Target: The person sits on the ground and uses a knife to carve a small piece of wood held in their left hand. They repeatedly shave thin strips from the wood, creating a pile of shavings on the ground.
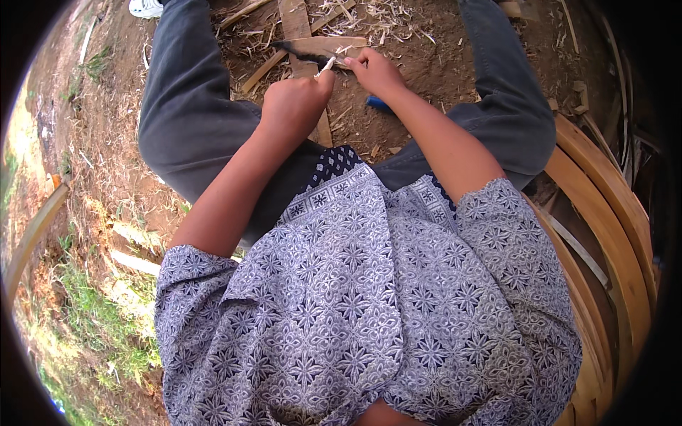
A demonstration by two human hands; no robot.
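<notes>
My left hand (297, 99) is closed in a fist at the top middle, around a short pale wooden stick (329, 64) that pokes up past the thumb. Just right of it, my right hand (376, 73) has its fingers pinched together at the near end of a dark knife (302, 54). The blade points up and left, and the stick's tip meets or overlaps it. How the right fingers sit on the handle is hard to make out. Behind the blade, a flat light-brown wooden piece (341, 45) lies on the ground.
My grey-trousered legs are bent wide on both sides. Wood shavings (387, 20) and strips cover the brown soil between them. Under my right forearm lies a blue object (379, 104). Long curved planks (604, 206) are stacked at right. Grass (106, 312) grows at left, near a wooden pole (35, 231).
</notes>
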